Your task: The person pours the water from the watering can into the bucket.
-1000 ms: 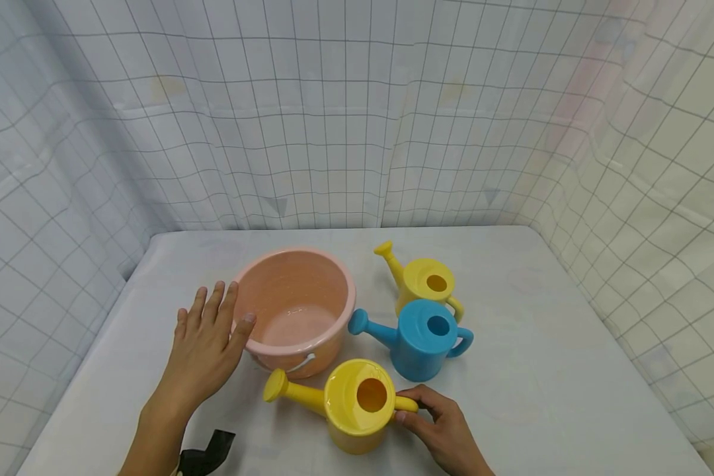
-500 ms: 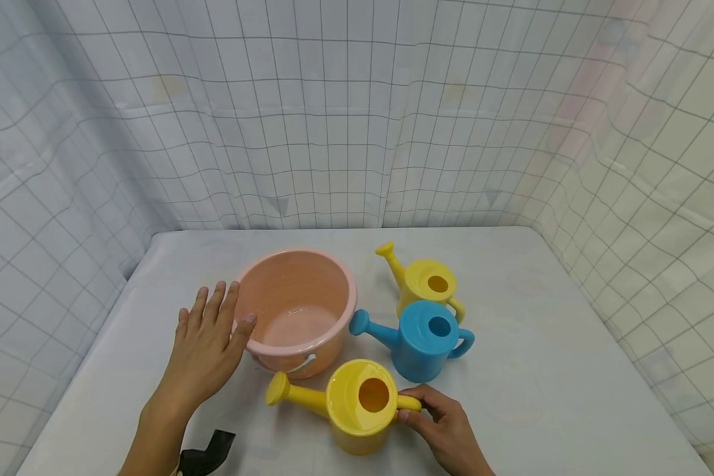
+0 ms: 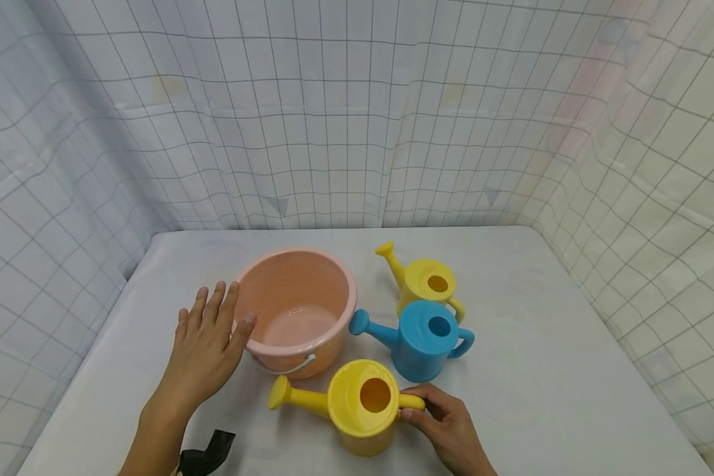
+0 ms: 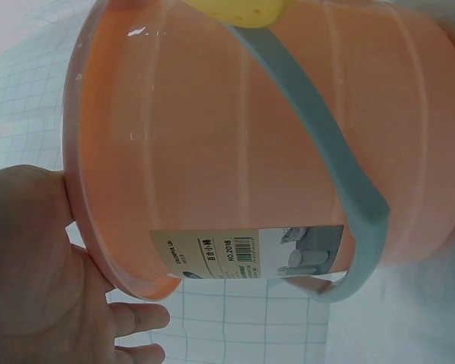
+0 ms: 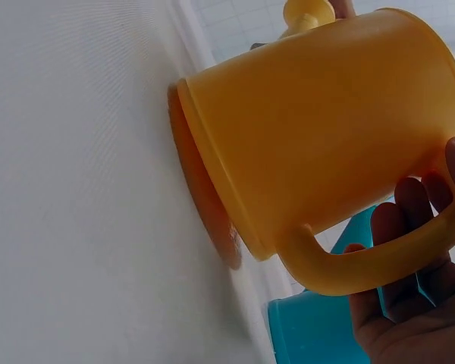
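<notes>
White tabletop (image 3: 547, 370) — right grip (image 3: 449, 430) pinches front yellow can (image 3: 359, 423) by part-hidden handle (image 3: 414, 401), spout (image 3: 306, 400) left — left grip (image 3: 208, 350) straight-fingered against bucket (image 3: 331, 349).

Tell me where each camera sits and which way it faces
Head: worn on the head, facing forward and down at the pink bucket, front yellow can, rear yellow can and blue can; left hand and right hand show.
Left wrist: worn there, facing the pink bucket's wall and label; the left hand partly shows.
Right wrist: worn there, facing the front yellow can; the right hand partly shows.
Head and left wrist share the pink bucket.
</notes>
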The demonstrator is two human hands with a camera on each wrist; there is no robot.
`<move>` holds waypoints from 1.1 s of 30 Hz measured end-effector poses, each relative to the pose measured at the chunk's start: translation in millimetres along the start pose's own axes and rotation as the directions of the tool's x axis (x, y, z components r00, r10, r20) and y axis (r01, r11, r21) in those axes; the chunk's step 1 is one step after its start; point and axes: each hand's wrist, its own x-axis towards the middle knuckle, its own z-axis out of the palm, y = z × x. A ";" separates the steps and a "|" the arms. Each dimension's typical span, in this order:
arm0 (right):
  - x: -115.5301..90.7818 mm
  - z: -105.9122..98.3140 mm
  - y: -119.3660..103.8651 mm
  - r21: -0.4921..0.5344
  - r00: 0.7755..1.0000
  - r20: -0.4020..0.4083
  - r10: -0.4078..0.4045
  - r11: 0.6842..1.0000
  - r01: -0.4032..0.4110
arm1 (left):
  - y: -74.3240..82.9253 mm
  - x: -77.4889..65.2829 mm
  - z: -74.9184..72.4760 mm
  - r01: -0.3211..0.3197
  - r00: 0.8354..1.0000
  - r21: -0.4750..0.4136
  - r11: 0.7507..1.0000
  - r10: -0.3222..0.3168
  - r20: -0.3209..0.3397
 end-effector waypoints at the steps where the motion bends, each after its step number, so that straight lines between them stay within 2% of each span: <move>1: -0.1 0.0 -0.3 0.001 1.000 -0.001 0.000 1.000 0.000 | 0.0 0.0 0.0 0.000 1.000 0.000 1.000 0.000 0.000; 8: -1.9 0.3 -2.0 0.015 1.000 -0.013 -0.017 1.000 0.017 | 0.1 -0.2 -0.1 0.002 1.000 0.000 1.000 -0.002 0.004; 19: -3.6 -0.4 -6.1 0.116 0.999 -0.039 0.020 0.993 -0.015 | 0.5 -0.4 -0.3 0.002 1.000 -0.004 1.000 -0.002 0.001; 33: -4.4 -1.1 -5.8 0.154 0.996 -0.085 0.040 0.988 -0.027 | 0.9 -0.1 -0.5 0.003 1.000 0.000 1.000 -0.003 -0.002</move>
